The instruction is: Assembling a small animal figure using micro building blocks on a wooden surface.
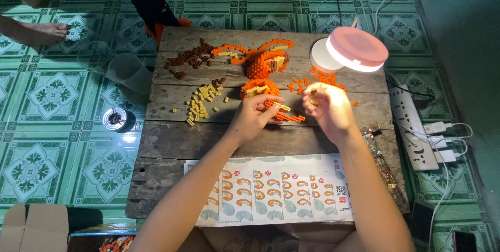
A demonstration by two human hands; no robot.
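Closest to the camera, a printed instruction sheet [271,189] with rows of small orange step diagrams lies flat along the lower edge of the wooden tabletop [172,142], partly under both forearms. Just above it, at the centre of the frame, the left hand [253,115] has its fingers curled and pinched around a thin orange and yellow brick strip [276,105], which sticks out to the right between the two hands. Right of it, the right hand [329,109] is raised with fingertips pressed together near its top; what it pinches is too small to tell. A short row of orange bricks [291,118] lies on the tabletop between the hands.

Above the hands, at upper centre, sits a partly built orange brick model [263,62] with yellow patches. Left of it a brown brick pile [190,58] is scattered, and below that a yellow brick pile [202,103]. Loose orange bricks [317,81] lie right of the model, under a round pink lamp [358,49] that is lit.

On the green tiled floor at left stand clear plastic cups [127,72] and a small metal can [115,118]. A white power strip [414,127] with plugged chargers lies at right. Bare feet [41,7] of another person show in the upper left corner.
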